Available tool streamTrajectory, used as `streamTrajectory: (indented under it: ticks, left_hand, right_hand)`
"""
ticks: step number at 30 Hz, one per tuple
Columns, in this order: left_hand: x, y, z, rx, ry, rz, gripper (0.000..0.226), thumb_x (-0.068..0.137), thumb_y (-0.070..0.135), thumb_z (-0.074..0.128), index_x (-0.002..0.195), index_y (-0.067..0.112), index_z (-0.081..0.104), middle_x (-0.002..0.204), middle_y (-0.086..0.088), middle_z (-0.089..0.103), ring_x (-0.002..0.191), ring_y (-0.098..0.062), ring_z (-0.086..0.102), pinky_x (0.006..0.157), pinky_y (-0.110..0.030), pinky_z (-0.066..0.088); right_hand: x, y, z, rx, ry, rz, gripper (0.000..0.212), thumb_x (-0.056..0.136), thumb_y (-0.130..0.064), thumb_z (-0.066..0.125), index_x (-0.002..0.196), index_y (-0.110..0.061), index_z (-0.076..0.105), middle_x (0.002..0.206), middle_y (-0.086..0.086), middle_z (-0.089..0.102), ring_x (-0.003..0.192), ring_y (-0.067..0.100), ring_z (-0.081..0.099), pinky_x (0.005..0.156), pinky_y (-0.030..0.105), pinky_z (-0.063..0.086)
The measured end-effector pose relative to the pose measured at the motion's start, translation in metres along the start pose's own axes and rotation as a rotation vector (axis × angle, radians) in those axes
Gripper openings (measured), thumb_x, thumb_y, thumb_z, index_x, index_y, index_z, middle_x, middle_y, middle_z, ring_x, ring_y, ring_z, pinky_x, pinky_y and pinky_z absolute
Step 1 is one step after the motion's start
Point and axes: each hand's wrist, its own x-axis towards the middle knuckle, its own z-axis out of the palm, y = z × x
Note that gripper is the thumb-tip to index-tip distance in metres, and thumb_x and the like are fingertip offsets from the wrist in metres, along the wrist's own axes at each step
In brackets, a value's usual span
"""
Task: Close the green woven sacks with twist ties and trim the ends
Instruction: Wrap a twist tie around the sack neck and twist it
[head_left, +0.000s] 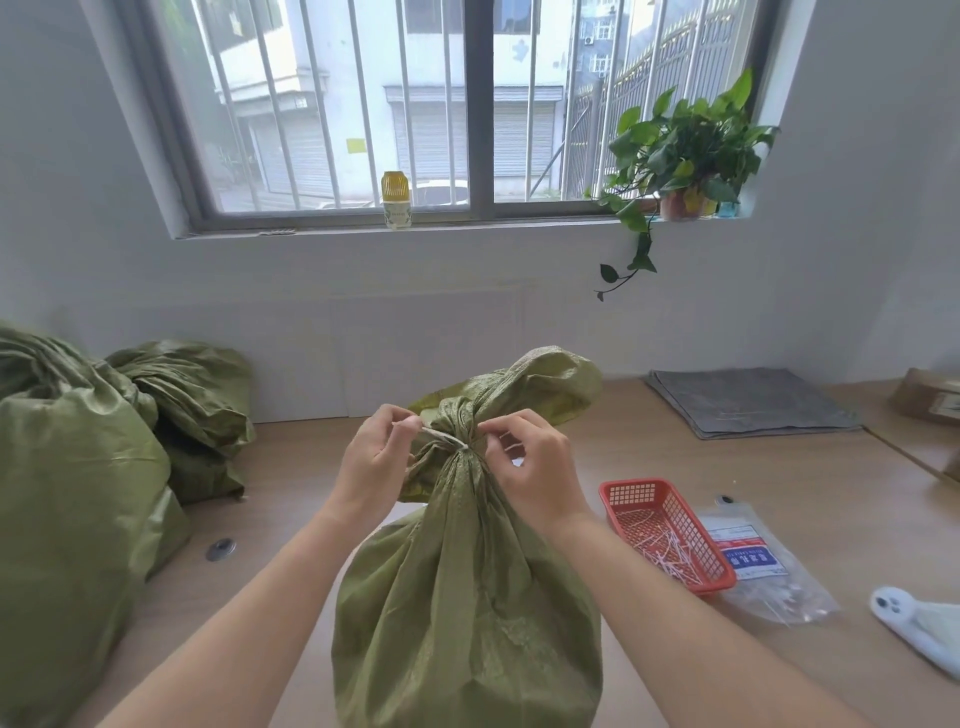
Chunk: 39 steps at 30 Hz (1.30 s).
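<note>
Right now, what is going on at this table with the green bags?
A person is tying shut a green sack that stands on the table. The left hand and the right hand each pinch an end of the white tie wrapped around its gathered neck. More green sacks lie to the left, and a red basket of ties sits to the right.

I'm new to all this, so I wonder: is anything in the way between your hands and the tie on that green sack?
Nothing visible. The left hand pinches the twist tie by its free end, and the right hand pinches it at the gathered neck of the green sack, with no object between.
</note>
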Motion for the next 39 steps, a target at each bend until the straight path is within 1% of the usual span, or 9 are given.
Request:
streamTrajectory:
  ticks: [3, 9, 14, 20, 24, 27, 31, 37, 39]
  left_hand:
    - [-0.001, 0.003, -0.003, -0.010, 0.098, 0.039, 0.045, 0.083, 0.059, 0.042, 0.102, 0.023, 0.062, 0.105, -0.008, 0.063, 0.096, -0.025, 0.062, 0.086, -0.051, 0.052]
    - [-0.006, 0.023, 0.000, -0.007, 0.163, 0.145, 0.041, 0.089, 0.047, 0.041, 0.111, 0.022, 0.064, 0.113, 0.000, 0.059, 0.105, -0.005, 0.056, 0.083, -0.025, 0.044]
    - [-0.012, 0.029, 0.006, 0.032, 0.072, 0.206, 0.050, 0.086, 0.056, 0.039, 0.112, 0.023, 0.066, 0.116, 0.002, 0.058, 0.108, -0.001, 0.056, 0.091, -0.028, 0.046]
    - [-0.031, 0.047, 0.030, 0.059, 0.048, 0.266, 0.036, 0.092, 0.042, 0.045, 0.108, 0.021, 0.070, 0.116, 0.002, 0.060, 0.108, -0.001, 0.057, 0.093, -0.021, 0.043]
    - [-0.052, 0.062, 0.072, 0.071, 0.034, 0.299, 0.030, 0.095, 0.033, 0.046, 0.106, 0.021, 0.071, 0.114, 0.003, 0.060, 0.101, -0.004, 0.058, 0.089, -0.015, 0.043]
    - [-0.068, 0.065, 0.116, 0.108, 0.036, 0.306, 0.033, 0.094, 0.038, 0.045, 0.107, 0.024, 0.072, 0.114, 0.017, 0.061, 0.116, -0.009, 0.058, 0.101, -0.028, 0.042]
    - [-0.094, 0.067, 0.181, 0.065, -0.060, 0.254, 0.042, 0.091, 0.040, 0.044, 0.113, 0.019, 0.072, 0.127, 0.005, 0.060, 0.119, 0.004, 0.053, 0.094, -0.006, 0.037]
    - [-0.115, 0.058, 0.260, 0.012, -0.181, 0.119, 0.045, 0.086, 0.047, 0.042, 0.116, 0.029, 0.070, 0.130, 0.009, 0.059, 0.125, 0.001, 0.052, 0.098, -0.013, 0.037]
    - [-0.120, 0.053, 0.283, -0.024, -0.221, 0.054, 0.045, 0.086, 0.050, 0.042, 0.119, 0.034, 0.069, 0.132, 0.008, 0.059, 0.126, 0.001, 0.052, 0.099, -0.012, 0.036]
  right_hand:
    - [-0.003, -0.003, -0.003, -0.007, 0.036, 0.034, 0.018, 0.098, -0.009, 0.063, 0.105, -0.015, 0.079, 0.100, -0.006, 0.069, 0.083, 0.006, 0.067, 0.073, 0.011, 0.052]
    - [-0.010, -0.015, -0.006, 0.004, 0.083, 0.099, 0.022, 0.103, -0.014, 0.057, 0.112, -0.017, 0.076, 0.108, -0.004, 0.068, 0.090, 0.004, 0.066, 0.077, 0.010, 0.051]
    - [-0.020, -0.021, -0.016, 0.003, 0.124, 0.134, 0.023, 0.104, -0.017, 0.055, 0.116, -0.017, 0.074, 0.111, -0.004, 0.068, 0.093, 0.003, 0.066, 0.080, 0.013, 0.054]
    - [-0.034, -0.014, -0.044, 0.055, 0.152, 0.165, 0.023, 0.104, -0.016, 0.055, 0.115, -0.017, 0.075, 0.111, -0.006, 0.067, 0.092, 0.004, 0.066, 0.078, 0.013, 0.053]
    - [-0.051, 0.004, -0.079, 0.083, 0.133, 0.174, 0.023, 0.104, -0.015, 0.054, 0.115, -0.015, 0.075, 0.110, -0.004, 0.067, 0.090, 0.005, 0.067, 0.077, 0.016, 0.055]
    - [-0.066, 0.026, -0.114, 0.078, 0.126, 0.189, 0.024, 0.103, -0.014, 0.054, 0.115, -0.014, 0.075, 0.110, -0.006, 0.067, 0.089, 0.004, 0.066, 0.076, 0.017, 0.055]
    - [-0.090, 0.064, -0.160, 0.069, 0.085, 0.230, 0.024, 0.103, -0.016, 0.054, 0.116, -0.013, 0.074, 0.111, -0.005, 0.067, 0.088, 0.002, 0.063, 0.076, 0.007, 0.048]
    - [-0.132, 0.117, -0.213, -0.005, 0.114, 0.346, 0.022, 0.102, -0.011, 0.056, 0.114, -0.009, 0.074, 0.110, 0.005, 0.072, 0.094, 0.008, 0.059, 0.080, -0.001, 0.037]
    - [-0.148, 0.134, -0.227, -0.025, 0.118, 0.403, 0.022, 0.103, -0.013, 0.055, 0.112, -0.008, 0.074, 0.110, 0.006, 0.072, 0.096, 0.013, 0.060, 0.084, 0.007, 0.041]
